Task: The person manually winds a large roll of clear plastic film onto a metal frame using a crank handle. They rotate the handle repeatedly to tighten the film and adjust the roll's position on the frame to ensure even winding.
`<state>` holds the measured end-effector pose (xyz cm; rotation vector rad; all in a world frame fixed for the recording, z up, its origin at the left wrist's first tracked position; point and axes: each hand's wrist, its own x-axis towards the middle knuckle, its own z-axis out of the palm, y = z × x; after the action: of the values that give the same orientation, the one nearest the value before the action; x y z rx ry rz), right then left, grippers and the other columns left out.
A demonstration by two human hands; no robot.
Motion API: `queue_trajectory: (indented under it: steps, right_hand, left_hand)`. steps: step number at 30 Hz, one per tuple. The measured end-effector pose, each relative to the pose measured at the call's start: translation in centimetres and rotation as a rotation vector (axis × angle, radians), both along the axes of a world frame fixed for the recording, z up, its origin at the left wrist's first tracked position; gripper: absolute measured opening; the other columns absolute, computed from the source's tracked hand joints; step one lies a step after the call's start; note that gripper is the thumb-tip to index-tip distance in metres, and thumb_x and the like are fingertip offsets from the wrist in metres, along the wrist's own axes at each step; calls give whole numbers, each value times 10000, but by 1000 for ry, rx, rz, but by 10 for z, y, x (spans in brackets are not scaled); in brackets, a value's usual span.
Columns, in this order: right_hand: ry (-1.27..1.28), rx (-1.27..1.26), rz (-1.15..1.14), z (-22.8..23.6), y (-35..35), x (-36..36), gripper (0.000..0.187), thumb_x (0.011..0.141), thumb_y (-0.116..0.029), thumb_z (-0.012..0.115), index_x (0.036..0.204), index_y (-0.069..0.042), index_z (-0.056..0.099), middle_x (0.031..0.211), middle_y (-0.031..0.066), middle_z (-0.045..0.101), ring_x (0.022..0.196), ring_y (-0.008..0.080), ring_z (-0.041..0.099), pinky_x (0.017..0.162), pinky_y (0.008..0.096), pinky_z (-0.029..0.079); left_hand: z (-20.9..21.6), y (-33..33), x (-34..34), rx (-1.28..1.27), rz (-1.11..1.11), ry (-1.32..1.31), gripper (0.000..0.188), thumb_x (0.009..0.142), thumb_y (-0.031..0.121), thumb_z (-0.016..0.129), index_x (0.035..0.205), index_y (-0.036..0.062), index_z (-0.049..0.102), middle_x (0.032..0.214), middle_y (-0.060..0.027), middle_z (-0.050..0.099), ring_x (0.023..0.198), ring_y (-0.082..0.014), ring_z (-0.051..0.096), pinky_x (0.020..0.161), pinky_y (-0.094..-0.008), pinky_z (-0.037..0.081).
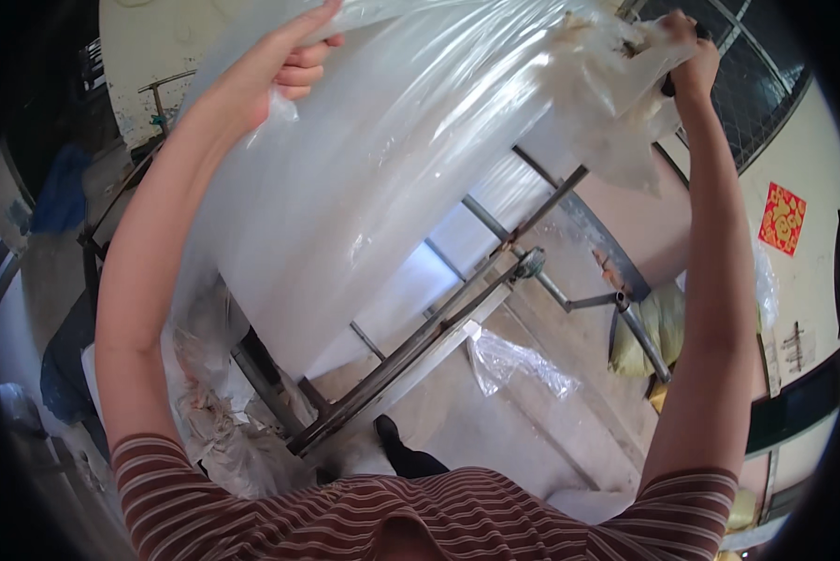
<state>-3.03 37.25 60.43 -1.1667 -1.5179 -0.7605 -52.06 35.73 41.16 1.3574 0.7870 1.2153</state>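
Note:
A wide sheet of clear plastic film [373, 178] stretches between my raised arms and hangs in long shiny folds over a metal frame [438, 323]. My left hand [294, 70] is closed on the film at the upper left, fingers curled and thumb extended. At the upper right, my right hand [696, 65] grips a bunched, dirt-stained end of the same film. Something dark shows beside that hand, too small and partly covered to name.
A bent metal crank handle [616, 304] juts from the frame's right side. Crumpled plastic [237, 430] is heaped at the lower left, and a clear plastic scrap [523, 360] lies beyond the frame. Yellowish sacks [649, 332] stand by the right wall, below a red-and-gold paper square [782, 219].

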Motion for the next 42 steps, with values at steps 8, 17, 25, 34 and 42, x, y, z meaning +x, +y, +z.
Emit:
queue_trajectory:
  steps: [8,17,25,34,42]
  right_hand:
    - [352,-61,142,4,6,-30,339,905,-411,708,941,-91,811,725,13,655,701,135,631,715,294,506]
    - [13,65,75,21,2,1,261,955,-296,693,941,-46,767,705,-50,574,631,67,525,584,256,410]
    - [-240,98,-166,-4,-15,-34,271,946,-325,630,923,-82,747,730,29,665,751,158,632,708,336,503]
    - [265,-1,149,-39,-52,-97,389,920,-400,628,852,-46,772,660,59,664,641,171,617,675,327,500]
    - [270,27,106,-37,-36,-93,387,925,-405,613,819,-67,768,709,99,725,698,278,712,719,381,543]
  left_hand:
    - [-113,-26,-54,95,229,10,331,1024,361,618,1008,31,605,579,104,290,490,-26,254,475,-245,168]
    - [-264,-73,-129,90,360,-77,367,1009,177,606,1325,-9,591,662,69,405,511,-6,300,471,-215,185]
    - [-356,-78,-180,43,275,-42,481,962,48,560,1438,-19,528,864,7,578,604,-5,372,554,-198,307]
    - [-134,-37,-81,237,190,697,1075,795,238,857,1604,-49,210,1552,-242,443,1422,-339,461,1163,-393,385]
    - [-37,13,3,327,359,693,629,924,336,742,1381,-38,527,1216,-149,667,1167,-279,634,1039,-397,481]
